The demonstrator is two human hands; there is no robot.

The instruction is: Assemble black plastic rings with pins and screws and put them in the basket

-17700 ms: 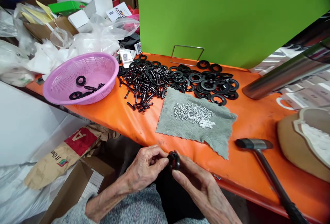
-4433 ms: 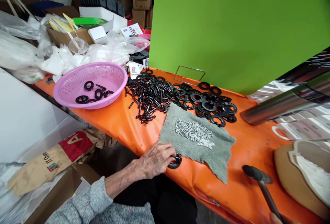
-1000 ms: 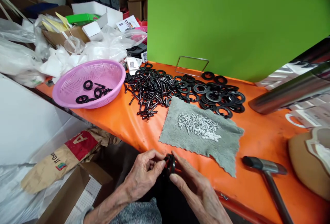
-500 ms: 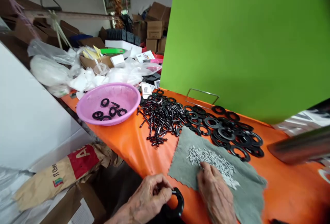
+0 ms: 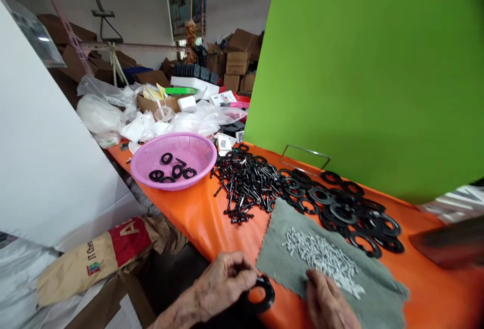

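Observation:
Near the table's front edge, my left hand (image 5: 229, 284) pinches a flat black ring (image 5: 269, 296) by its upper left rim. Part of the ring is hidden behind the fingers. My right hand (image 5: 328, 299) is closed over a grey-green cloth (image 5: 278, 225), thumb and forefinger pressed together; whatever is in the pinch is too small to make out. Just beyond those fingertips, small white pins (image 5: 321, 258) lie heaped on the cloth. Behind it are a pile of short black rods (image 5: 247, 180) and, to the right, a heap of larger black rings (image 5: 344, 213).
A pink plastic basket (image 5: 174, 140) with several black rings stands on the orange table cover (image 5: 212, 233). A green panel (image 5: 363, 76) rises behind, near a thin wire frame (image 5: 306, 150). A metal cylinder (image 5: 449, 243) lies right. Plastic bags (image 5: 100, 112) crowd the far left.
My right hand has drawn back from the white pins toward the table's near edge. The left hand still grips the black ring. The whole view has shifted, moving the scene down and right.

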